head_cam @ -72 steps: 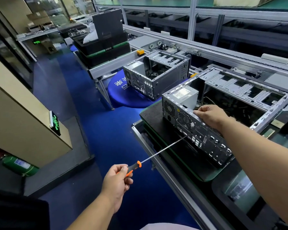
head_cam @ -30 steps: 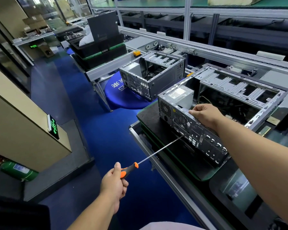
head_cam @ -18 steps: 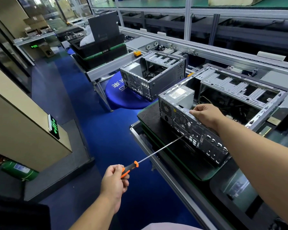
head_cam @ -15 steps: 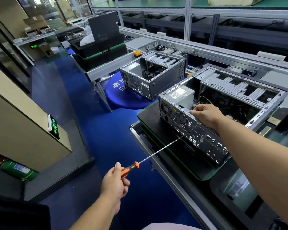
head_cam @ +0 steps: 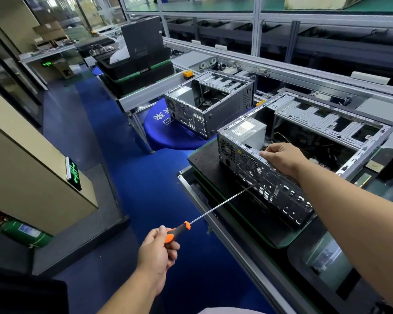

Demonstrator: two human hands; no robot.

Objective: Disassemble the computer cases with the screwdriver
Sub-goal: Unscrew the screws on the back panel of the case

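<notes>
The near computer case [head_cam: 304, 155] lies open on a mat [head_cam: 204, 162] at the front of the worktop [head_cam: 227, 241], its rear panel turned toward the person. The right hand [head_cam: 281, 158] rests on the panel's top edge. Below and to the left, out over the floor [head_cam: 132, 177], the left hand [head_cam: 157, 252] holds the screwdriver [head_cam: 213, 211], whose tip touches the rear panel. A second open case [head_cam: 209, 105] sits further back and left, with stacked trays [head_cam: 136, 71] behind it
</notes>
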